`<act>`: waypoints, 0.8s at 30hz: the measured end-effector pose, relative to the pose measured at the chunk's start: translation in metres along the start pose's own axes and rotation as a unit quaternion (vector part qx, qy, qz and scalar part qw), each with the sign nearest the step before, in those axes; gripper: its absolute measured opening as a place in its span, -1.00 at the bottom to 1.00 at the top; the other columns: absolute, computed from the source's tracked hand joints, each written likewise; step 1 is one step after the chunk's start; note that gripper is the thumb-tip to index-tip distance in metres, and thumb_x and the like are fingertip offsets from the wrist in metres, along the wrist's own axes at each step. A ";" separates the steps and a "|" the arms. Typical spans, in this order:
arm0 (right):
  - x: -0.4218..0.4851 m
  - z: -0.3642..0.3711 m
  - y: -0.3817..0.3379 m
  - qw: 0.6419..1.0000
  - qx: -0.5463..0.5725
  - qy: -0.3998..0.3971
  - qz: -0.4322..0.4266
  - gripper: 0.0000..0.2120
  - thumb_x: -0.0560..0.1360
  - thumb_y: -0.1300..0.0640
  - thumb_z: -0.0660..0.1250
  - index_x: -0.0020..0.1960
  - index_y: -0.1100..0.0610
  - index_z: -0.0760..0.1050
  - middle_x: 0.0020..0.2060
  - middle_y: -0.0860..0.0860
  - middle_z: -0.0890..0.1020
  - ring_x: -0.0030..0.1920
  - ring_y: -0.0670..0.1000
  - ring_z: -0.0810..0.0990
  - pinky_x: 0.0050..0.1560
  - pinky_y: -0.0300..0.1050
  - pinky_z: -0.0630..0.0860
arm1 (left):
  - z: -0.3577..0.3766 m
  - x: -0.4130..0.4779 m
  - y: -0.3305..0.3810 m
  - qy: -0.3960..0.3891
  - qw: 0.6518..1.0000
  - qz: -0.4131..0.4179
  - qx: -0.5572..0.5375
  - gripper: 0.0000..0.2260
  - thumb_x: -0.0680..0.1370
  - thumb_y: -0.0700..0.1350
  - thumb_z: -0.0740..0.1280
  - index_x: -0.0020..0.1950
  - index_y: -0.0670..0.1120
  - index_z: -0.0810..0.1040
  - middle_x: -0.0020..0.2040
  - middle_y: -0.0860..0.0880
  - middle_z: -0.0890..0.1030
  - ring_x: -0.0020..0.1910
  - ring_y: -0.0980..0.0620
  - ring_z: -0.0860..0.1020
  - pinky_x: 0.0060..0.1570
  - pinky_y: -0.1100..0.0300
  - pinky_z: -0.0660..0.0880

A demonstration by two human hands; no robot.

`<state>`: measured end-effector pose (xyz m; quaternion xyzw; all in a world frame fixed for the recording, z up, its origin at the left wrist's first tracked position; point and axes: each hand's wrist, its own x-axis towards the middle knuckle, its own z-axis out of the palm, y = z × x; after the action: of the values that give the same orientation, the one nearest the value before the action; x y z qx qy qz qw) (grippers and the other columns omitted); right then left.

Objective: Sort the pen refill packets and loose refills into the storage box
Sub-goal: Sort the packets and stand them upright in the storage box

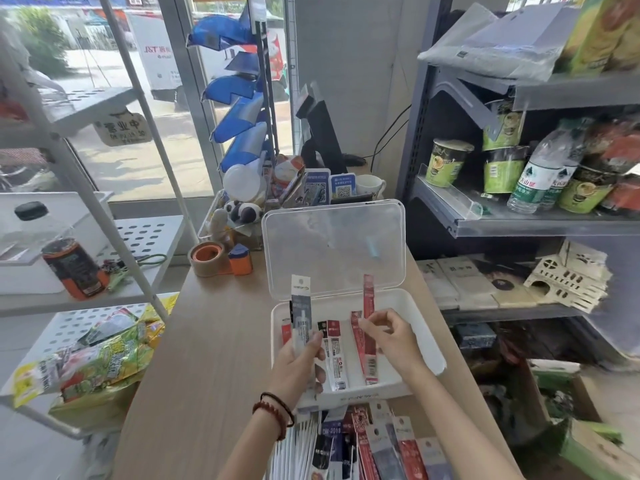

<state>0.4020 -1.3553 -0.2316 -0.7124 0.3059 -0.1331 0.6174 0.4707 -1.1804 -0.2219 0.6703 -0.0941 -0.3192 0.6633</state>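
Note:
A white storage box (420, 327) with a clear lid (332, 244) standing open sits on the wooden counter. Several red and white refill packets (337, 355) lie inside it. My left hand (298, 362) holds a grey-blue refill packet (300, 306) upright over the box's left side. My right hand (391, 337) pinches a red refill packet (369, 306) that stands upright over the box's middle. A pile of more refill packets (367, 445) lies on the counter in front of the box, between my forearms.
A tape roll (207, 258) and an orange dispenser (240, 259) stand behind-left of the box. A clear tray of trinkets (239, 216), QR signs and a mug (369, 186) lie beyond. A white rack with snacks (100, 358) flanks the left, a grey shelf (519, 220) the right.

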 end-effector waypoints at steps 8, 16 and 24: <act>0.010 0.009 0.020 0.990 -0.134 0.046 -0.008 -0.91 0.52 0.14 0.41 -0.05 -0.06 0.62 -0.07 -0.18 0.66 -0.03 -0.17 0.60 -0.10 -0.32 0.49 | -0.002 0.003 -0.010 -0.001 1.000 -0.006 -0.029 -0.78 0.62 0.01 0.14 0.10 -0.14 0.35 -0.23 -0.02 0.56 -0.52 0.04 0.49 -0.63 0.29 0.31; 0.015 0.011 0.035 0.981 -0.186 0.049 0.035 -0.77 0.45 0.25 0.46 0.04 0.01 0.61 -0.01 -0.08 0.68 -0.07 -0.10 0.65 -0.02 -0.18 0.62 | -0.005 0.004 -0.011 0.018 0.998 0.016 -0.064 -0.84 0.58 -0.03 0.25 0.11 -0.06 0.46 -0.19 -0.06 0.67 -0.40 0.01 0.62 -0.57 0.20 0.51; 0.015 0.011 0.038 0.967 -0.255 0.016 0.012 -0.61 0.44 0.28 0.47 0.24 0.09 0.56 0.17 0.00 0.63 0.05 -0.04 0.61 0.17 -0.11 0.56 | -0.005 0.000 -0.015 0.012 0.999 0.024 -0.033 -0.79 0.52 0.00 0.31 0.07 -0.10 0.51 -0.09 -0.08 0.69 -0.25 -0.06 0.69 -0.50 0.12 0.59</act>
<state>0.4097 -1.3572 -0.2729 -0.8401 0.3481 -0.0548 0.4123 0.4686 -1.1748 -0.2369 0.6494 -0.0922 -0.2980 0.6935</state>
